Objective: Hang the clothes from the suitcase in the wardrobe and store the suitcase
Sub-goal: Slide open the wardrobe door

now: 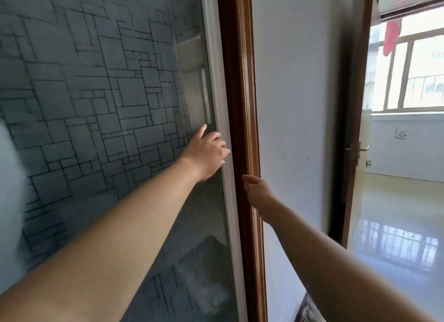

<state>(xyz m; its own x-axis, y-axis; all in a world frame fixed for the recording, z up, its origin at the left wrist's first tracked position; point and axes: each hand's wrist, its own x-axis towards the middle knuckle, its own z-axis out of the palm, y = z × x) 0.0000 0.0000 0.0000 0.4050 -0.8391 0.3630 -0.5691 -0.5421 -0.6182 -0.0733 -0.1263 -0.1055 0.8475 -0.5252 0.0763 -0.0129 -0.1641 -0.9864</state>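
The wardrobe's sliding door [101, 100] fills the left of the view: dark frosted glass with a pattern of rectangles and a white edge strip [221, 105]. My left hand [206, 153] lies flat against the glass at that white edge, fingers spread. My right hand [254, 188] rests against the brown wooden frame [240, 81] just right of the door; its fingers are hidden behind the frame's edge. Neither the suitcase nor any of its clothes are in view.
A white wall [295, 105] stands right of the frame. Further right an open wooden door with a metal handle [358, 151] leads to a bright room with a shiny floor [398, 225], windows and a red cloth [391, 37] hanging.
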